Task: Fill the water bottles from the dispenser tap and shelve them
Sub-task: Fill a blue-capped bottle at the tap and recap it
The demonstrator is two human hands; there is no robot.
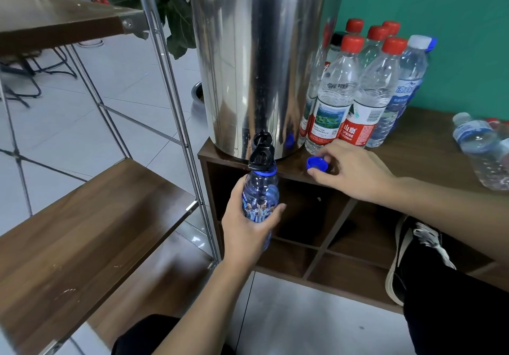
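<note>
The steel dispenser drum (pixel 261 60) stands on the left end of the brown cubby surface (pixel 429 145), with a wooden shelf rack (pixel 91 222) to its left. The step in hand looks like filling. The left hand (pixel 248 225) is wrapped round the blue bottle (pixel 261 197), holding its open neck right up under the black tap (pixel 261 152) at the drum's base. The right hand (pixel 355 173) rests on the near edge of the surface, its fingertips closed lightly on the blue cap (pixel 317 164) that lies there. A cluster of red-capped bottles (pixel 355 90) stands just right of the drum, and another clear bottle (pixel 482 151) lies on its side at the far right.

My reading is that the next move calls for the tap to be worked while the neck stays lined up beneath the spout. After that the cap goes back on and the bottle goes to the rack.

Whether water is running cannot be told, since no stream shows and the tinted plastic hides any level. The tap's lever position is hard to make out. The lying bottle is cut off by the frame's right edge, and the rear bottles are partly hidden behind the front ones.
</note>
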